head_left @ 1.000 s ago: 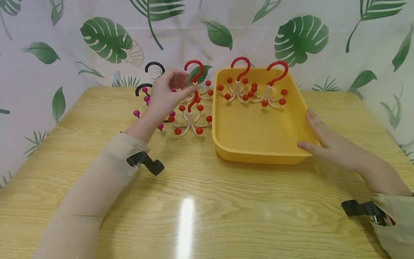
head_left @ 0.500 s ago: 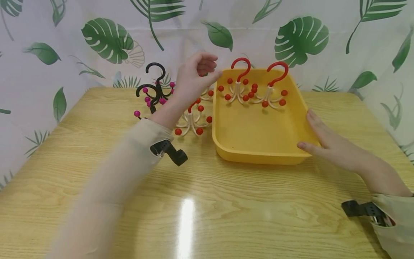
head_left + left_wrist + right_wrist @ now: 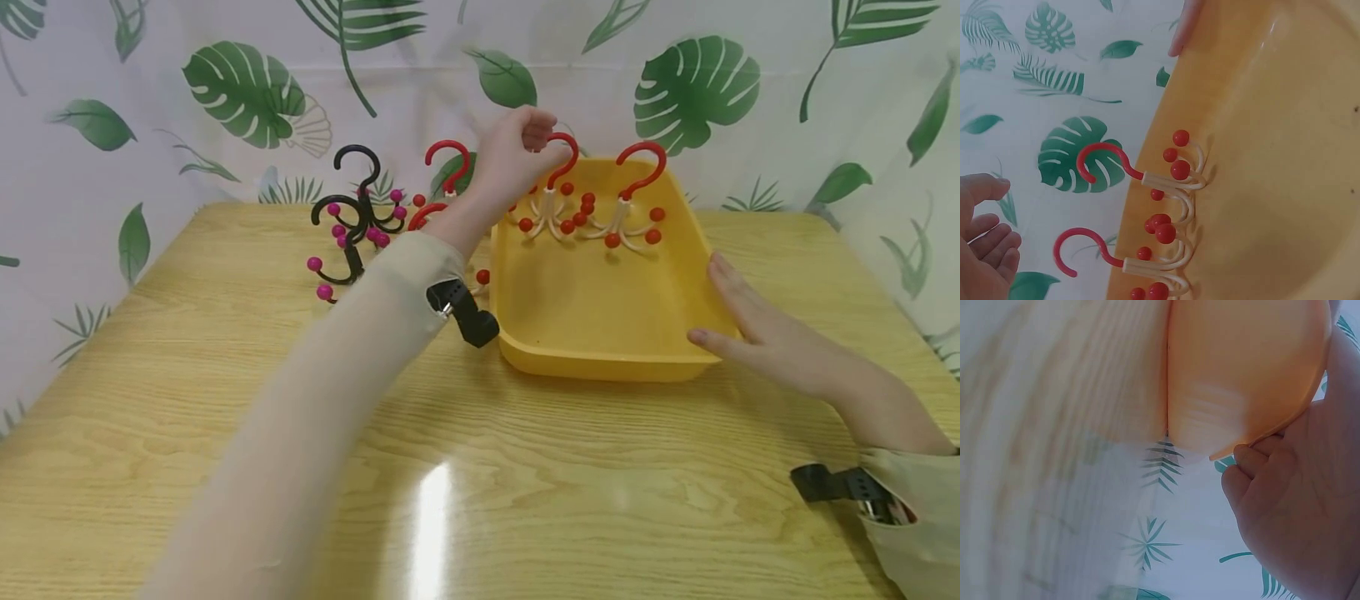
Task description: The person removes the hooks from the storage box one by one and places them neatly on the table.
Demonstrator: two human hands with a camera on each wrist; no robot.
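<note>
Two claw hangers with red hooks and white ball-tipped arms stand in the yellow tray: the left hanger (image 3: 549, 208) and the right hanger (image 3: 622, 218). My left hand (image 3: 513, 162) hovers at the left hanger's hook in the head view. The left wrist view shows that hand (image 3: 988, 250) apart from both hooks, fingers loosely bent and holding nothing. My right hand (image 3: 783, 346) grips the tray (image 3: 600, 367) at its right front corner, thumb over the rim. In the right wrist view, that hand's fingers (image 3: 1250, 464) curl against the tray's outer side.
Left of the tray, two black claw hangers with magenta balls, a rear one (image 3: 363, 200) and a front one (image 3: 352, 262), stand on the wooden table (image 3: 562, 483). A red-hooked hanger (image 3: 450, 167) is behind my left wrist; another is mostly hidden by my arm.
My left hand has moved right from above the red-hooked hangers on the table to the left hanger in the tray. The right hand and the tray have stayed put.
</note>
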